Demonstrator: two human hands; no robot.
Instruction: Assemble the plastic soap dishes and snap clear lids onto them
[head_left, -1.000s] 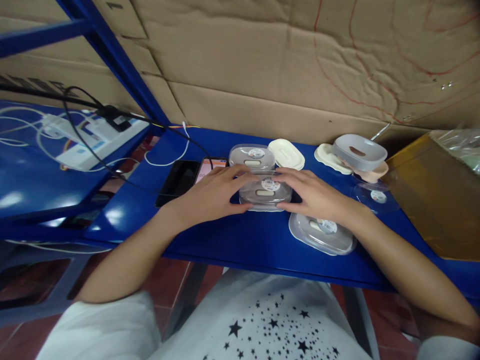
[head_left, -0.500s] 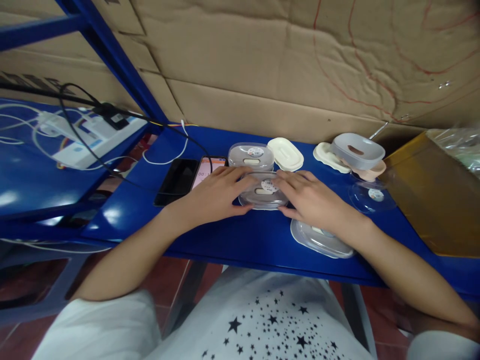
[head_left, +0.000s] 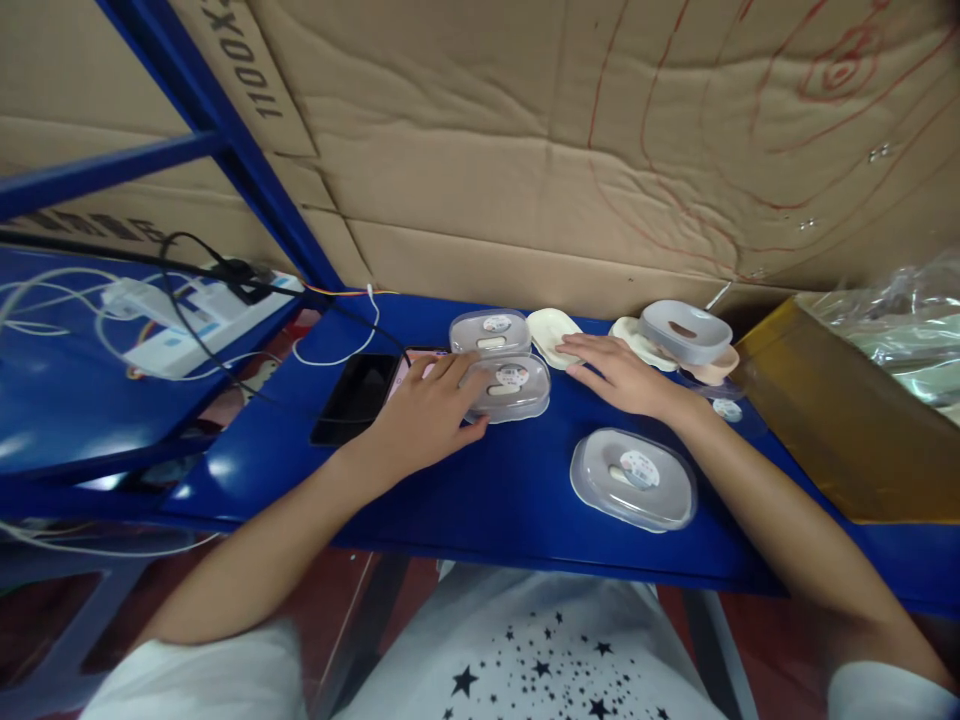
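My left hand (head_left: 427,415) rests at the left end of an oval soap dish with a clear lid (head_left: 517,385). Its fingers are spread over the lid and the thumb lies near the front edge. My right hand (head_left: 611,372) is stretched out, with its fingertips at the right edge of a cream oval tray (head_left: 551,332). Behind the first dish sits another clear-lidded soap dish (head_left: 490,330). A third lidded soap dish (head_left: 634,480) lies nearer to me, left of my right forearm. Each of these lids carries a round label.
A grey oval tray with a slot (head_left: 686,330) rests on a peach piece (head_left: 712,366), beside a cream piece (head_left: 637,340). A clear lid (head_left: 726,410) lies nearby. Phones (head_left: 360,395), a power strip (head_left: 217,320) and cables are left. A brown box (head_left: 847,430) stands right; cardboard lines the back.
My right hand has left the middle dish and moved right and back to the cream tray. My left hand stays at the dish. The view has shifted.
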